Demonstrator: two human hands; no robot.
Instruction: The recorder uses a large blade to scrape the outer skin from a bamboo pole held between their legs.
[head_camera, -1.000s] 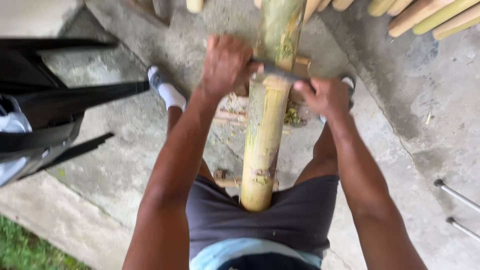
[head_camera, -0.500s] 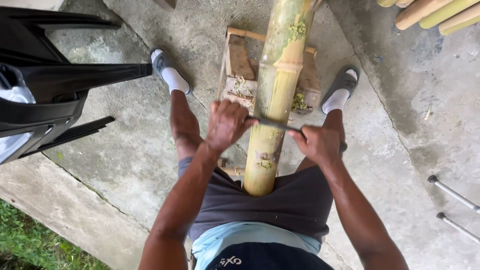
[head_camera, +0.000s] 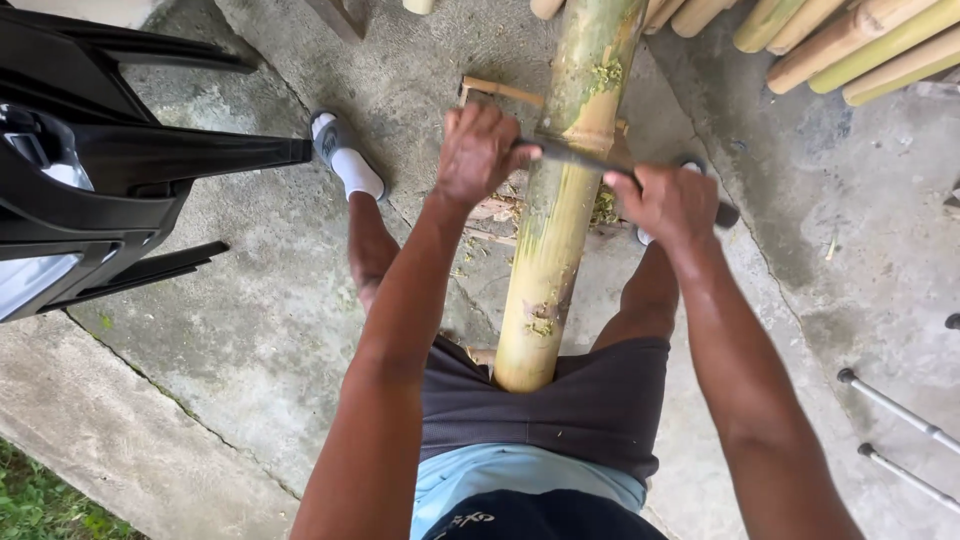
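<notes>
Seen from above: a thick green-and-yellow bamboo pole (head_camera: 555, 230) running from 12 o'clock down to the centre, near end resting against the dark grey shorts (head_camera: 590, 405) between the thighs. Across the pole, a long dark metal blade (head_camera: 570, 155), laid crosswise on the rind just below a node ring, touching the bamboo. Left hand (head_camera: 480, 150) at 11 o'clock of the pole's middle, fingers curled tight around the blade's left end, knuckles up. Right hand (head_camera: 670, 200) at 2 o'clock of that same spot, fingers wrapped shut around the blade's right end, a dark stub of the tool jutting out past the fist toward 4 o'clock. Both forearms stretched forward, one on each side of the pole.

Under the pole at 12 o'clock, a low wooden cradle of pale slats (head_camera: 500, 92), with green shavings (head_camera: 603, 208) scattered beside it on the grey concrete floor (head_camera: 250, 330). Left foot in a white sock and grey slipper (head_camera: 340, 150) at 10 o'clock, well apart from the pole; right foot mostly hidden behind the right hand.

At 9 o'clock, stacked black plastic chairs (head_camera: 110, 190). At 1 o'clock, a bundle of thinner pale bamboo poles (head_camera: 850, 45) lying on the floor. At 4 o'clock, two thin metal rods (head_camera: 890, 405). At 7 o'clock, a strip of grass (head_camera: 50, 500).
</notes>
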